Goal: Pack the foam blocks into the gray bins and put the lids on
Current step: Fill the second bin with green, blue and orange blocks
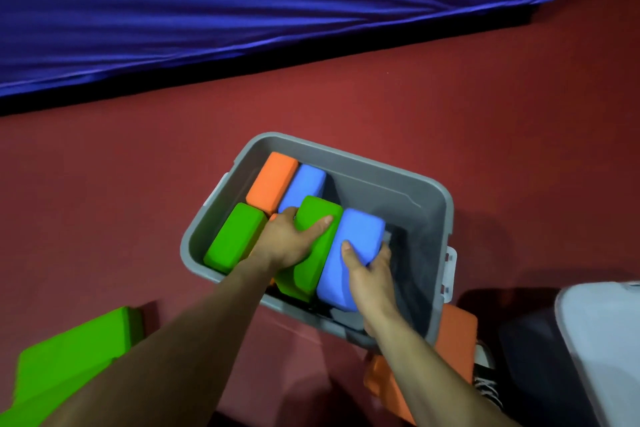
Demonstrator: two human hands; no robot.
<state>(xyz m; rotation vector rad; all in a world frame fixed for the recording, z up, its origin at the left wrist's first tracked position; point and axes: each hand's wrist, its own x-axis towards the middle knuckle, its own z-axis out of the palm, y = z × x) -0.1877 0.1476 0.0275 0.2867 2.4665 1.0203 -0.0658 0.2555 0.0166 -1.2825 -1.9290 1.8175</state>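
The gray bin (346, 163) sat on the red floor (138, 184), lid off. The left hand (289, 241) gripped a green block (320, 213) standing on edge in the middle of the bin, thumb and fingers curled over its top. Touching it on the right, a blue block (358, 234) was clasped by the right hand (370, 276), thumb on its upper face and fingers wrapped round its far side. A second green block (235, 239), an orange block (272, 177) and a far blue block (306, 184) lay packed along the bin's left side. Loose green blocks (76, 340) lay on the floor at lower left, and loose orange blocks (457, 329) just beside the bin's near corner
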